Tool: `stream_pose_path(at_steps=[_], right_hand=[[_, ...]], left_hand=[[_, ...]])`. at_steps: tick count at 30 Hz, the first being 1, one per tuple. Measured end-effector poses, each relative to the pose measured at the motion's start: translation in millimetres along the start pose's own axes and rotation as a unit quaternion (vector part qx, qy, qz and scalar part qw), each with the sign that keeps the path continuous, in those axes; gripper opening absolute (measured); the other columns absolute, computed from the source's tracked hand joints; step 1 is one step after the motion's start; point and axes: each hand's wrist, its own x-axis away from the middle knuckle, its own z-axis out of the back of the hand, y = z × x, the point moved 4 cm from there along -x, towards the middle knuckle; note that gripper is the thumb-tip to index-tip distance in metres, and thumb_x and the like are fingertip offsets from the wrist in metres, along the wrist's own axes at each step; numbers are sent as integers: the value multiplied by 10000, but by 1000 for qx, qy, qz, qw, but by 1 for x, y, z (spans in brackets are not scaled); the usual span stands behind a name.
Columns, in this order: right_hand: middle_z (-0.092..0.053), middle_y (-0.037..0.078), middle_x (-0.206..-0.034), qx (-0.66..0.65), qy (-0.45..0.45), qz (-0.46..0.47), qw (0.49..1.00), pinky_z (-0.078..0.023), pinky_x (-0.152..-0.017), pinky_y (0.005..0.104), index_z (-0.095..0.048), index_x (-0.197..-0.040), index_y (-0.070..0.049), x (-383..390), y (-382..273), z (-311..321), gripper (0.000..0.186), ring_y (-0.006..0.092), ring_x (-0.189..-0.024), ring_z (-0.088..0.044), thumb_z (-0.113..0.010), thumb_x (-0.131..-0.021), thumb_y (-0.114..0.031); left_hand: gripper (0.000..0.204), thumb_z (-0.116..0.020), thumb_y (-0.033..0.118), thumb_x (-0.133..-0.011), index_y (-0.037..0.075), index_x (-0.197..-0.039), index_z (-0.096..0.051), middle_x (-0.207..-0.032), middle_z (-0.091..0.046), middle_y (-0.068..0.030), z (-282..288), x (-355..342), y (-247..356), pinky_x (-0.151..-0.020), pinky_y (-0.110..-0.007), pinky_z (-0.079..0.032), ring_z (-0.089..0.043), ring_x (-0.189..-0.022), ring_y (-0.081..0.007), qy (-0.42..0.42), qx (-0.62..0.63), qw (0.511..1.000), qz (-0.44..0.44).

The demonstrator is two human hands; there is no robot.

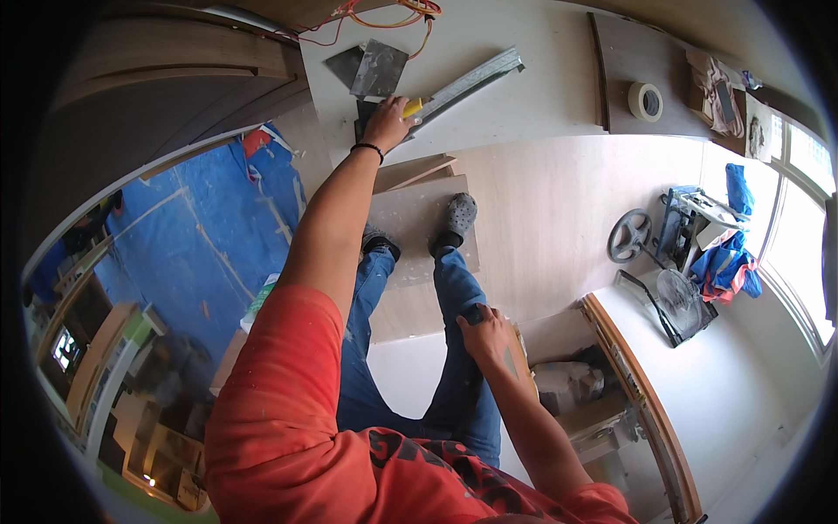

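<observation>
My left hand (390, 125) reaches forward onto a white board (541, 96), fingers curled at a small yellow object (413, 107) whose kind is mostly hidden. Beside those fingers a long metal trough (476, 77) slants away to the right. Two flat grey metal plates (381, 68) overlap just beyond the hand, and another dark flat piece shows partly under it. Over my right knee, my right hand (491, 339) is closed about a small dark object (471, 314), too covered to name.
Red and yellow cords (415, 13) lie at the far edge. A tape roll (645, 102) sits on a brown panel (615, 70) at the right. Blue sheeting (201, 218) covers the left. Near the window stand a wheeled blue machine (681, 218) and a fan (676, 293).
</observation>
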Motion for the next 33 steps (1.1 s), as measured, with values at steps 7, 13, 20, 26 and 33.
stream_pose_path(at_steps=[7,13,20,26,33], right_hand=[[-621,143,-1318,9,7,0,1000,-460,-1063,440,-654,-1340,-118,-4,6,7,637,329,-1270,-572,-773,-824,-473],[-606,104,-1397,24,3,-11,1000,-494,-1033,460,-645,-1358,-142,-4,-3,14,601,340,-1235,-619,-742,-854,-455],[-622,116,-1360,34,15,-6,999,-502,-1020,469,-652,-1348,-141,-1,-13,9,574,353,-1201,-638,-727,-866,-443],[-624,134,-1354,47,5,-6,999,-506,-1017,473,-655,-1347,-142,8,-28,2,564,364,-1198,-638,-722,-870,-435],[-629,137,-1335,53,15,-10,998,-502,-1020,484,-657,-1339,-139,6,-29,0,565,372,-1201,-630,-721,-868,-446]], left_hand=[[682,-719,477,-898,59,-1403,-532,-1244,-587,-174,16,-42,-1,-982,-547,-476,-542,-1258,-363,182,-236,940,168],[673,-681,459,-897,-85,-1269,-545,-1132,-656,-296,17,-79,-2,-740,-493,-607,-722,-958,-400,127,-319,925,165],[248,-521,256,-979,19,-1001,-591,-745,-712,-183,47,-69,10,-650,-519,-603,-734,-738,-386,268,-217,937,64],[343,-532,176,-971,-22,-1246,-586,-1191,-683,-251,53,-75,21,-796,-447,-618,-724,-989,-355,278,-62,929,235],[222,-515,150,-1000,16,-1155,-600,-1026,-700,-215,82,-65,27,-755,-480,-589,-700,-891,-409,354,-44,905,232]])
